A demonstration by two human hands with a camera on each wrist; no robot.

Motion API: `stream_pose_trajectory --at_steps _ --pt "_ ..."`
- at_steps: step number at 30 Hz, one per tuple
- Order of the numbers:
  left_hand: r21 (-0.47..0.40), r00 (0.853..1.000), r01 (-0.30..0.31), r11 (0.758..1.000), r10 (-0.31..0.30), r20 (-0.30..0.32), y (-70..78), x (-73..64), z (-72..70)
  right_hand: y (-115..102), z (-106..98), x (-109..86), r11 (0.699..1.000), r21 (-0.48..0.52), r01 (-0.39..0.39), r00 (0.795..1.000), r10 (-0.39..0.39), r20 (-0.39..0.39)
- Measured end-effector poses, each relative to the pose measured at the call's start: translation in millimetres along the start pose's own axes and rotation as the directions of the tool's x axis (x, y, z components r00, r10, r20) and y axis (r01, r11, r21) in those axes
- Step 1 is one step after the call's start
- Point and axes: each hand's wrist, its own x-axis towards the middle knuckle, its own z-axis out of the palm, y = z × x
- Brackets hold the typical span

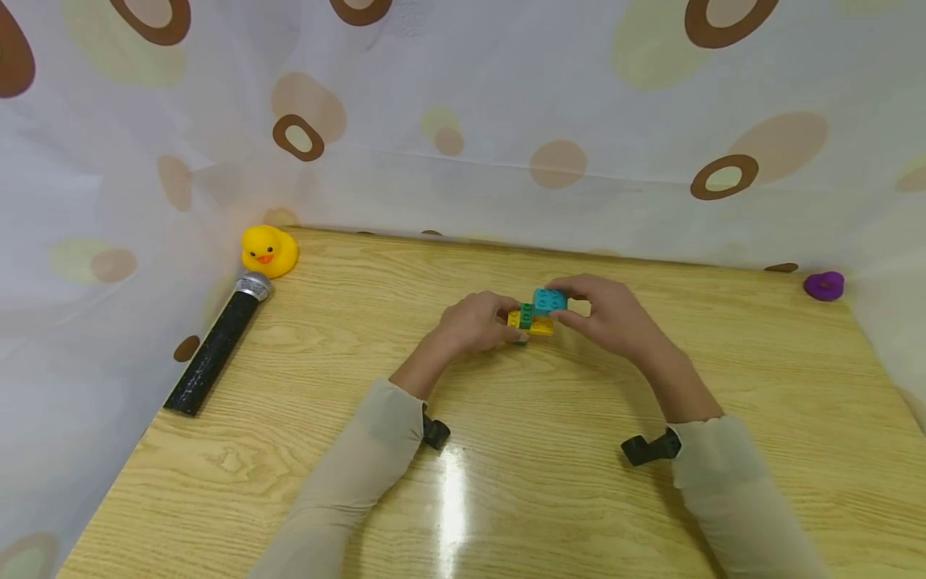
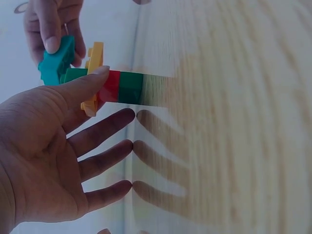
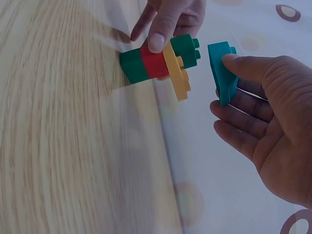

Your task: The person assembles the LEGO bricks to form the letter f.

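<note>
A small stack of toy building bricks stands on the table, steadied by my left hand point(image 1: 473, 322), whose thumb and index finger pinch its sides near the red brick point(image 3: 157, 67). From the bottom up it has a dark green brick point(image 3: 132, 66), the red one, a flat yellow brick point(image 3: 176, 73) jutting to both sides and a green brick point(image 3: 184, 50) on top. Between thumb and fingers, my right hand point(image 1: 613, 320) holds a teal brick point(image 1: 548, 300), with studs showing. In the right wrist view a gap separates this brick from the top green one.
On the wooden table point(image 1: 521, 450), a yellow rubber duck point(image 1: 278, 253) sits at the back left corner beside a black microphone point(image 1: 217, 350). A small purple toy point(image 1: 825, 285) lies at the far right. A spotted white curtain point(image 1: 492, 104) borders the back and sides.
</note>
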Motion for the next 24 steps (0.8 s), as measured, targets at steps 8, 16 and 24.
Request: stream_pose_trajectory --at_steps 8,16,24 --pt "0.007 1.0 -0.006 1.0 0.006 0.004 0.1 -0.6 -0.6 -2.4 7.2 5.0 1.0 0.021 0.01 1.0 -0.01 0.017" --pt "0.003 1.0 -0.003 1.0 0.003 0.0 0.1 -1.1 -0.8 -5.6 9.4 7.6 0.999 0.023 0.025 0.999 -0.026 0.032" --pt "0.007 1.0 -0.011 1.0 0.011 -0.004 -1.2 -0.5 0.2 -9.0 10.2 8.6 0.999 0.002 0.04 0.999 -0.04 0.035"
